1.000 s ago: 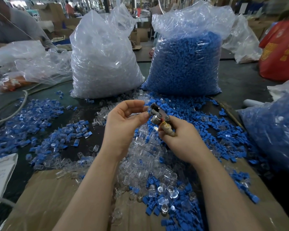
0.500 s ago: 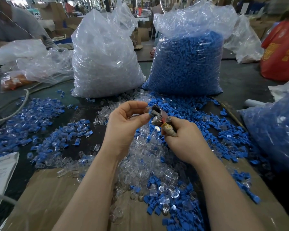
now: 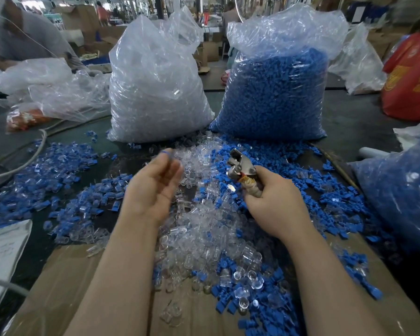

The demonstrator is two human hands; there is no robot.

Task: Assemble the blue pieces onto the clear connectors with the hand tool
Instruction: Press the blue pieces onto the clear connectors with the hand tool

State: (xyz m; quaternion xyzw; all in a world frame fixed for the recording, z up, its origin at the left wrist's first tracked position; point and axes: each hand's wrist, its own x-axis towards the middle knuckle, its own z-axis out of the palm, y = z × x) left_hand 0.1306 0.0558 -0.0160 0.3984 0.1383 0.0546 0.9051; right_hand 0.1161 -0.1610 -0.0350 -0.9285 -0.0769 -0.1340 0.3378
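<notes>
A large clear plastic bag of clear connectors [image 3: 155,88] stood at the back left of the dark table [image 3: 349,122], and a large clear plastic bag of blue pieces [image 3: 274,93] stood just to its right. Before them both lay a mixed heap of loose clear connectors [image 3: 204,229] and blue pieces [image 3: 272,154], spilling onto the flat brown cardboard sheet [image 3: 66,287] nearest the person. Left of the heap lay a scatter of assembled blue-and-clear parts [image 3: 58,170]. The left hand [image 3: 155,187] hung over the heap, with the right hand [image 3: 274,202] beside it gripping the metal hand tool [image 3: 240,166].

Single head-worn view, angled forward and down, close above both forearms; cluttered dark worktable [image 3: 349,122] stretches beyond the hands.
</notes>
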